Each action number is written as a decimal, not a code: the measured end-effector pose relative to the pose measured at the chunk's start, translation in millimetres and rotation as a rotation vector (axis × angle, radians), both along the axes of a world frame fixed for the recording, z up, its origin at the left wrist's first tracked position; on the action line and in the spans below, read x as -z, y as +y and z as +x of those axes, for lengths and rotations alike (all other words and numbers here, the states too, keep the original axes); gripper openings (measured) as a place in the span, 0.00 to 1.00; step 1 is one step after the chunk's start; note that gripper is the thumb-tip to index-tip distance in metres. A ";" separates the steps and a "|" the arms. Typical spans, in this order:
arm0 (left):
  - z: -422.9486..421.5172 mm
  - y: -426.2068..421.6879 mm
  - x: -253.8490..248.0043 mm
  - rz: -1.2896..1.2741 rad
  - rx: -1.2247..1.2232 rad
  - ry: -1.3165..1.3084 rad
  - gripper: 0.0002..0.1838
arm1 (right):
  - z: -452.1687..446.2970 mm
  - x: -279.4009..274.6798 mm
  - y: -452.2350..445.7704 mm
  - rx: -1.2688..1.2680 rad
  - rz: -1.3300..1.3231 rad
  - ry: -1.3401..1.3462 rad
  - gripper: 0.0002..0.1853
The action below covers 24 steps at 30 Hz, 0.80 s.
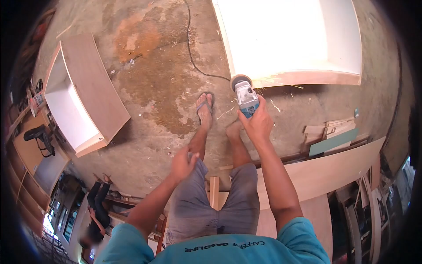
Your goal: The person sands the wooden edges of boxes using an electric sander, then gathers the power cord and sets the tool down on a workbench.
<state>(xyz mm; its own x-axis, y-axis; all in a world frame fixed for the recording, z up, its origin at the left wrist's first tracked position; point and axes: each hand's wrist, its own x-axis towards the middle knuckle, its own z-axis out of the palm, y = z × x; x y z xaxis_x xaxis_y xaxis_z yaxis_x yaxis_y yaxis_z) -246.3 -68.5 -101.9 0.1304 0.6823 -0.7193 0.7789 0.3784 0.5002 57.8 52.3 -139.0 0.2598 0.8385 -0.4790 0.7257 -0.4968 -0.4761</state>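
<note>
My right hand [259, 121] is wrapped round the teal and grey body of an angle grinder [246, 97]. The grinder's round disc is at the near left corner of a large wooden cabinet with a white inside [285, 78], and sparks fly out on both sides. From the grinder's head area a black cord [190, 44] runs away over the floor. My left hand [181, 165] is near my left knee, its fingers partly curled round a small greyish thing that I cannot make out.
A second wooden cabinet [94, 83] lies at the left. Wood offcuts [329, 134] and a long board [325, 169] are at the right. Another person [99, 211] is at the lower left. A black power tool [40, 138] rests on a panel at the far left.
</note>
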 end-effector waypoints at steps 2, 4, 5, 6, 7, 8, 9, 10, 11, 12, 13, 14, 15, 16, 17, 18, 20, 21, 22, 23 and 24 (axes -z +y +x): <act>-3.3 -19.8 -15.7 0.056 0.151 0.011 0.19 | -3.1 -2.9 5.4 -0.003 0.047 -0.016 0.43; -2.0 -33.4 -30.7 0.089 0.203 -0.022 0.20 | -4.0 -2.6 6.6 0.092 -0.027 -0.035 0.43; -4.8 -45.3 -32.3 0.067 0.195 -0.016 0.20 | -5.6 -2.9 7.2 0.137 -0.062 -0.041 0.43; -9.6 -59.8 -27.3 0.047 0.187 -0.009 0.20 | -4.0 -2.8 6.5 0.169 -0.064 -0.058 0.43; -10.1 -62.5 -25.7 0.028 0.179 -0.006 0.21 | 2.5 -2.2 3.8 0.200 -0.066 -0.078 0.43; -10.6 -63.8 -20.7 0.039 0.169 0.012 0.21 | 8.1 -1.0 1.7 0.233 -0.067 -0.101 0.43; -6.4 -60.1 -17.3 0.048 0.157 0.029 0.22 | 11.0 -0.8 1.4 0.252 -0.056 -0.118 0.43; -2.1 -58.0 -16.2 0.054 0.143 0.048 0.22 | 13.1 -0.9 0.7 0.268 -0.047 -0.132 0.43; 1.3 -56.7 -16.9 0.029 0.181 0.068 0.22 | 13.6 -1.1 -0.6 0.282 -0.039 -0.144 0.43; 3.2 -54.3 -17.4 0.007 0.219 0.092 0.22 | 11.2 -1.2 -0.9 0.269 -0.045 -0.140 0.43; 3.1 -51.3 -18.0 -0.014 0.259 0.120 0.23 | 6.2 -0.6 -0.7 0.259 -0.048 -0.133 0.43; 2.0 -51.3 -18.3 -0.023 0.250 0.122 0.23 | 0.9 -0.4 -1.3 0.251 -0.054 -0.125 0.43; 1.3 -51.4 -17.7 -0.033 0.243 0.122 0.22 | -4.6 -1.4 -1.9 0.222 -0.052 -0.090 0.43; 0.5 -50.9 -16.1 -0.042 0.237 0.120 0.22 | -10.1 -2.7 -2.7 0.195 -0.049 -0.057 0.43; 0.0 -51.6 -14.8 -0.046 0.240 0.124 0.22 | -13.8 -3.6 -4.7 0.166 -0.050 -0.026 0.43; 0.6 -51.8 -14.9 -0.053 0.241 0.126 0.22 | -17.2 -1.5 -8.2 0.126 0.033 -0.040 0.43; 1.7 -52.0 -14.6 -0.060 0.246 0.137 0.21 | -17.7 0.7 -13.4 0.121 0.015 -0.038 0.44; 2.6 -51.3 -14.6 -0.061 0.251 0.144 0.21 | -17.9 0.5 -13.0 0.117 0.006 -0.037 0.44; 3.8 -51.1 -14.5 -0.062 0.253 0.150 0.21 | -17.0 0.0 -12.2 0.101 0.009 -0.024 0.44; 3.9 -51.6 -13.8 -0.060 0.249 0.145 0.21 | -14.6 -1.4 -10.5 0.083 0.012 -0.012 0.44; 3.6 -51.0 -13.7 -0.058 0.244 0.140 0.21 | -12.2 -2.9 -9.1 0.066 0.014 -0.002 0.44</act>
